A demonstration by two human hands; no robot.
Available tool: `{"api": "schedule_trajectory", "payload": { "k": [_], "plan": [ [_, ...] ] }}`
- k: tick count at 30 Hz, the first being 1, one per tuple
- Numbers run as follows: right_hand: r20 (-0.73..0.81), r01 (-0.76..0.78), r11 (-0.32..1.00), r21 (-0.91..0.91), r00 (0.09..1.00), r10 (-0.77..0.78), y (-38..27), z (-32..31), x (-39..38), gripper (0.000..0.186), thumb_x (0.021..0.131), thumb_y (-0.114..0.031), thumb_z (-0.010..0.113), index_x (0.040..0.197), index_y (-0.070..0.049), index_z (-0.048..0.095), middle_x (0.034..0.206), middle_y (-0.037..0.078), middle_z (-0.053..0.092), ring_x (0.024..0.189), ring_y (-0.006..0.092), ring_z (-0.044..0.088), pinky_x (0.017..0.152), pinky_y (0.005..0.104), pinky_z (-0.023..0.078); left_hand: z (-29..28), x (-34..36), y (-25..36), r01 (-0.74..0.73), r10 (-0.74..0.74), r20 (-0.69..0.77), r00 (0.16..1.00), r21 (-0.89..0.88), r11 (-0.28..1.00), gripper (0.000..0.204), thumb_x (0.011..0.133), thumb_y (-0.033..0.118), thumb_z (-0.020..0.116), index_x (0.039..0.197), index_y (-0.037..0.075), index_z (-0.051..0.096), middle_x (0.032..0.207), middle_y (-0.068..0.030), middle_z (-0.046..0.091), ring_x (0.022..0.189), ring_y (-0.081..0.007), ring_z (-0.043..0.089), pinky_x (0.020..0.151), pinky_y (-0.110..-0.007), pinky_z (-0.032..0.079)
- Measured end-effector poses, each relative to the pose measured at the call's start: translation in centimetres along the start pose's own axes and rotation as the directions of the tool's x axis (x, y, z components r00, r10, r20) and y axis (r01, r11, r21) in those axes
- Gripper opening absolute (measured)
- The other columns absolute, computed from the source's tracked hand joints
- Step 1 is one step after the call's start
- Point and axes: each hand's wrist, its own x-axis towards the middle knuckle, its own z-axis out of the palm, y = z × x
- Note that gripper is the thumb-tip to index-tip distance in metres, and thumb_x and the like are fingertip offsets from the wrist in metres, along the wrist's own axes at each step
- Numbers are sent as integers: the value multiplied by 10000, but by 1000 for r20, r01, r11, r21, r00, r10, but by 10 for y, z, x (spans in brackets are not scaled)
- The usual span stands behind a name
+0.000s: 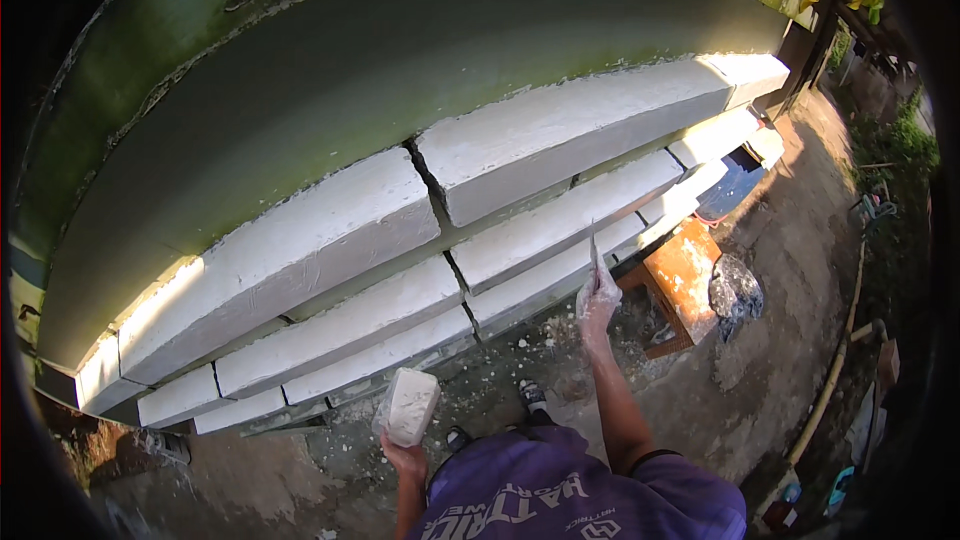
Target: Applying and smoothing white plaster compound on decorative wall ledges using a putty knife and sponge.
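Observation:
My right hand [597, 300], smeared white, grips a thin putty knife [593, 245] whose blade points up at the stepped white moulding [540, 240] along the base of a grey wall [330, 90]. My left hand [403, 456] holds up a white, putty-caked tub [409, 406] close to my body, below the moulding's lower ledges. A dark crack [428, 180] splits the top ledge, and a second gap [458, 280] runs through the ledges under it. My feet [533, 395] stand on the dirt just in front of the wall.
An orange wooden box [680, 285] splashed with white sits right of my right hand, with a crumpled plastic bag [735, 290] beside it. A blue tarp [730, 185] lies further right. A bamboo pole [835, 380] runs along the dirt ground; plants grow at the right edge.

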Motion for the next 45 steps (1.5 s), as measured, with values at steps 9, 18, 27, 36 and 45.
{"api": "schedule_trajectory", "payload": {
  "k": [9,18,27,36,45],
  "plan": [
    [239,-240,946,219,953,186,-36,0,73,344,847,-76,647,1152,1,510,914,138,636,824,210,628,753,328,516,-1,-8,8,1,-1,-9,1000,8,1000,538,950,466,344,1356,131,455,1334,-49,531,1219,-256,508,961,-424,422],
    [139,-162,980,119,980,145,-24,-1,37,357,828,-17,635,1163,8,515,988,136,629,897,191,611,810,331,496,-9,-16,12,-64,61,-39,997,-58,996,526,972,434,347,1356,91,454,1347,-71,518,1238,-253,495,1029,-409,387],
    [431,-483,805,344,843,322,-44,14,46,309,844,-22,631,1136,13,536,922,112,627,738,166,644,555,285,564,-6,-15,11,-42,43,-80,996,11,999,551,951,480,350,1361,126,448,1337,-46,522,1206,-243,514,941,-385,425],
    [581,-543,764,350,765,278,-52,55,22,265,851,-37,642,1102,15,576,881,78,639,666,138,633,500,271,543,-8,-10,5,-42,40,-82,996,-27,999,539,955,453,359,1360,108,446,1336,-65,521,1220,-253,504,990,-417,411],
    [772,-550,792,265,614,167,-67,35,24,311,855,-41,648,1156,-7,578,915,65,654,759,120,632,640,266,542,-15,-13,7,-64,57,-70,996,-98,993,512,975,415,358,1349,80,453,1351,-94,506,1241,-263,489,1033,-433,391]
  ]
}}
